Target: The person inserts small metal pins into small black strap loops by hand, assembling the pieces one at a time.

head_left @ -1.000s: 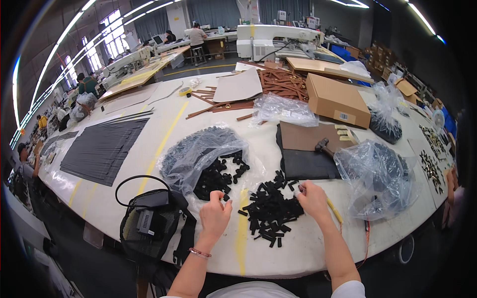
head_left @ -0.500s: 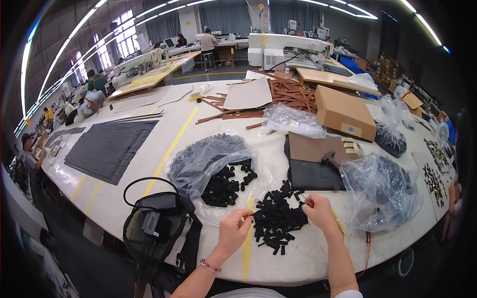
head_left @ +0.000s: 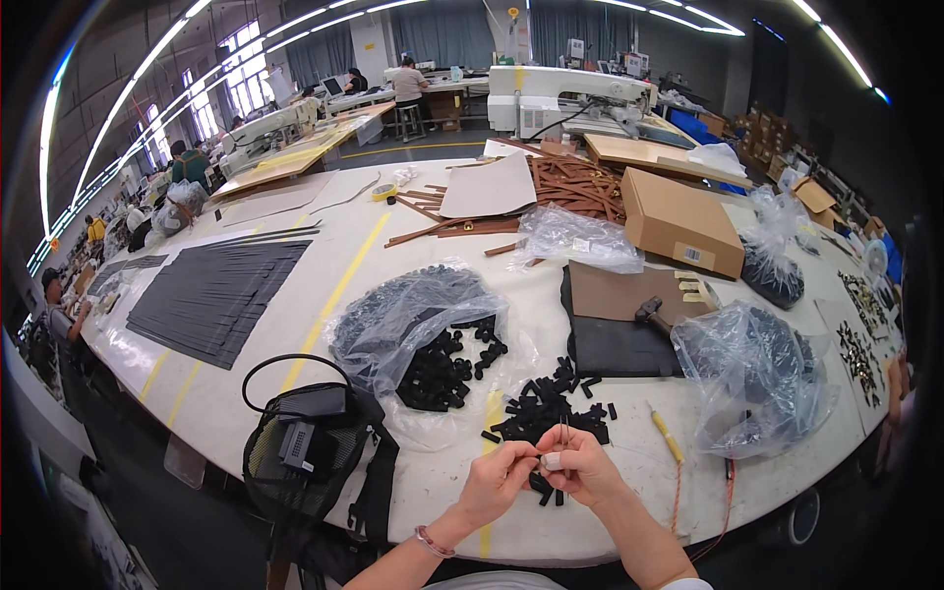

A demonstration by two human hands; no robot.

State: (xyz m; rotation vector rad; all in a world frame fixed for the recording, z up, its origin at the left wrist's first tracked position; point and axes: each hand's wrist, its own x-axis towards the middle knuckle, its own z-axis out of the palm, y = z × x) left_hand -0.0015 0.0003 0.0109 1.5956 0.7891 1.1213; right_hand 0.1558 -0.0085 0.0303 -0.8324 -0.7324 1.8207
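My left hand [head_left: 495, 481] and my right hand [head_left: 584, 468] meet fingertip to fingertip at the front of a pile of small black tube-like pieces [head_left: 536, 413]. Both are closed in a pinch, and what lies between the left fingertips is too small to make out. Thin upright prongs [head_left: 563, 426] stick up from the right fingers; their kind is unclear. A pale wrap covers one right finger. Loose black pieces [head_left: 547, 492] lie just under my hands. Behind to the left, a clear plastic bag [head_left: 379, 320] spills dark rounded pieces [head_left: 438, 374].
To the right lie a yellow-handled tool [head_left: 667, 438] on an orange cord, a hammer [head_left: 651, 313] and another filled clear bag [head_left: 752, 383]. A black mesh basket [head_left: 295, 442] stands left. Farther back are brown strips [head_left: 580, 187], a cardboard box [head_left: 681, 224] and black strips [head_left: 221, 295].
My hands have come together from either side of the black pile, the right one moving left and nearer me. The yellow-handled tool, partly covered before, now shows fully.
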